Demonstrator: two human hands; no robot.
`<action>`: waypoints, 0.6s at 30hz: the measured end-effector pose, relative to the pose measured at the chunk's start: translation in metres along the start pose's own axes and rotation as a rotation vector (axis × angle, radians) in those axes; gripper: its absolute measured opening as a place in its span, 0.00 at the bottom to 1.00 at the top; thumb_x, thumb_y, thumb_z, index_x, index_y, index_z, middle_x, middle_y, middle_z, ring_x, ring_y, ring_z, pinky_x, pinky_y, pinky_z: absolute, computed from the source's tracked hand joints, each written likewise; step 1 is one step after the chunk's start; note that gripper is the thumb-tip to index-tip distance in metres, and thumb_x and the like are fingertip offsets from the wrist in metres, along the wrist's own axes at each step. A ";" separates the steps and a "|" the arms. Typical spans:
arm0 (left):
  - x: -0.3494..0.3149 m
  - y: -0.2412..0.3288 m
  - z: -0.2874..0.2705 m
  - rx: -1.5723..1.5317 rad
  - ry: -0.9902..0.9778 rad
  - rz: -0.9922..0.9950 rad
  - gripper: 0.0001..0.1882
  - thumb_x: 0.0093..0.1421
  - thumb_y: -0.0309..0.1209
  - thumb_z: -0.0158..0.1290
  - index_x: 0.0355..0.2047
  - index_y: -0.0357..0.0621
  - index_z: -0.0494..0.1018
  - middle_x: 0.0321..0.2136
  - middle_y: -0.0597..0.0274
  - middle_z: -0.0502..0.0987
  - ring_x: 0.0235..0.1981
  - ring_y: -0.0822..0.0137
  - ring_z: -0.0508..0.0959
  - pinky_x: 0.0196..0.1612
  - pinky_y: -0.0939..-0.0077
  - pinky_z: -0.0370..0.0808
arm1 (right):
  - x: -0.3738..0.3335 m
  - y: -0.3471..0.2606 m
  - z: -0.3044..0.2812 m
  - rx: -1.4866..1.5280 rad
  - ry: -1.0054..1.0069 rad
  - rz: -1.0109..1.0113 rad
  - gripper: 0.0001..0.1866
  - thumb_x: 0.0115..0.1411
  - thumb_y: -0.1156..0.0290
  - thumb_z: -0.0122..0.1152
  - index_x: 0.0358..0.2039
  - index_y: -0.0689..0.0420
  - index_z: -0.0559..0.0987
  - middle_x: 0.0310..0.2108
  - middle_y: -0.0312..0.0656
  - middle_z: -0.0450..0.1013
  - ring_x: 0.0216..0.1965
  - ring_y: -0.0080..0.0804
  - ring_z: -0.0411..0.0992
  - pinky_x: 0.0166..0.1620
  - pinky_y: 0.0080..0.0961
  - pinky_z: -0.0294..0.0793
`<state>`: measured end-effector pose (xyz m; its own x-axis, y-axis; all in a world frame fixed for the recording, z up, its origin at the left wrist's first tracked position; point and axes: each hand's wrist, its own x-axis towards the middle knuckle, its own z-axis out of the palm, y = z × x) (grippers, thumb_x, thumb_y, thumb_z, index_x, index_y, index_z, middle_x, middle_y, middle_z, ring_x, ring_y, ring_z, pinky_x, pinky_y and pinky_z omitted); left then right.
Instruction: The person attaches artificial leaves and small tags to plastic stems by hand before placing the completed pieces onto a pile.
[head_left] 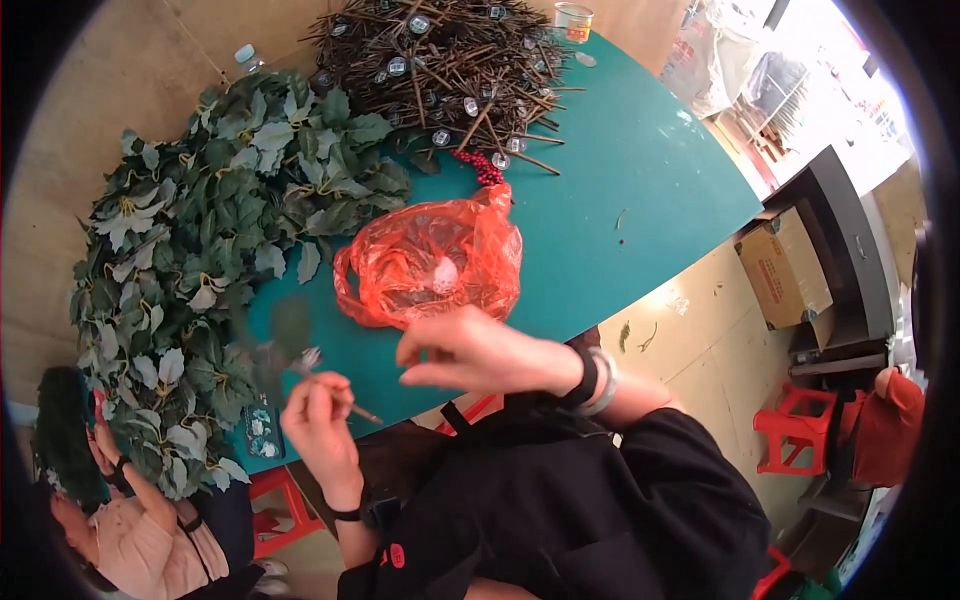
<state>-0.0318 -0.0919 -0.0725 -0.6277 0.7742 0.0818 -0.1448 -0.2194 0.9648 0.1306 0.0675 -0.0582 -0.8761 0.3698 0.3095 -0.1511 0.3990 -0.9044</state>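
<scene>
My left hand (320, 425) pinches a thin brown stem (364, 412) near the table's front edge. Blurred green leaves (290, 328) and a small pale, shiny piece (308, 358) show at the far side of those fingers; the exact join is unclear. To the right, my right hand (465, 350) hovers with thumb and fingers apart and nothing visible between them. Just beyond it lies a crumpled red plastic bag (370, 255) with its mouth spread, a whitish lump (444, 274) inside. Small red berries (482, 166) poke out behind the bag.
A big heap of green leaf sprigs (230, 200) covers the table's left side. Behind is a pile of brown twigs (450, 75) with clear round pieces. A cup (573, 22) stands at the back of the green table (640, 150). At lower left, another person's hand (105, 445) touches leaves.
</scene>
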 end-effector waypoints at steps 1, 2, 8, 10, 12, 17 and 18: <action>-0.006 0.000 -0.011 0.078 0.114 0.059 0.08 0.61 0.26 0.46 0.30 0.34 0.72 0.30 0.60 0.75 0.26 0.75 0.68 0.30 0.84 0.64 | -0.001 0.002 -0.013 -0.071 0.054 -0.036 0.07 0.55 0.73 0.61 0.32 0.60 0.75 0.23 0.40 0.73 0.23 0.26 0.71 0.27 0.22 0.70; -0.015 0.001 -0.024 0.159 0.234 0.122 0.07 0.61 0.25 0.45 0.30 0.34 0.72 0.30 0.60 0.75 0.26 0.75 0.68 0.30 0.84 0.64 | -0.001 0.005 -0.026 -0.139 0.104 -0.074 0.06 0.54 0.73 0.62 0.32 0.60 0.76 0.23 0.41 0.73 0.23 0.27 0.71 0.28 0.23 0.71; -0.099 -0.014 -0.142 0.753 0.940 0.305 0.12 0.64 0.29 0.44 0.40 0.33 0.72 0.34 0.59 0.76 0.29 0.74 0.71 0.31 0.83 0.65 | 0.003 0.039 -0.150 -0.870 0.410 0.059 0.09 0.54 0.70 0.59 0.32 0.62 0.75 0.26 0.49 0.73 0.28 0.44 0.73 0.31 0.34 0.73; -0.131 -0.030 -0.183 0.770 1.011 0.286 0.14 0.65 0.31 0.44 0.43 0.33 0.72 0.37 0.56 0.77 0.35 0.69 0.75 0.39 0.80 0.70 | -0.002 0.068 -0.182 -1.114 0.398 0.049 0.10 0.54 0.68 0.60 0.33 0.61 0.75 0.28 0.49 0.73 0.30 0.48 0.73 0.33 0.37 0.72; -0.152 -0.046 -0.192 0.787 1.141 0.296 0.12 0.65 0.31 0.43 0.39 0.33 0.71 0.33 0.59 0.75 0.31 0.70 0.72 0.32 0.80 0.67 | 0.000 0.101 -0.202 -1.156 0.331 0.094 0.10 0.53 0.68 0.60 0.32 0.61 0.74 0.27 0.49 0.73 0.31 0.49 0.73 0.34 0.38 0.73; -0.207 -0.120 -0.218 0.753 1.108 -0.025 0.14 0.64 0.34 0.43 0.37 0.33 0.70 0.33 0.58 0.73 0.34 0.69 0.72 0.30 0.76 0.69 | 0.011 0.114 -0.209 -1.058 0.173 0.416 0.10 0.52 0.67 0.61 0.26 0.62 0.74 0.24 0.48 0.73 0.29 0.50 0.72 0.33 0.38 0.72; -0.180 -0.101 -0.169 0.701 0.966 -0.160 0.14 0.65 0.35 0.42 0.39 0.34 0.69 0.35 0.57 0.72 0.35 0.67 0.72 0.32 0.74 0.69 | 0.008 0.113 -0.209 -1.056 0.169 0.417 0.10 0.52 0.67 0.61 0.26 0.62 0.74 0.24 0.48 0.73 0.29 0.50 0.72 0.33 0.38 0.72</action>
<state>-0.0338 -0.3093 -0.2273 -0.9976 -0.0672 0.0174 -0.0141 0.4411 0.8973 0.2021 0.2913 -0.0963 -0.6831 0.7146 0.1508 0.6659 0.6942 -0.2731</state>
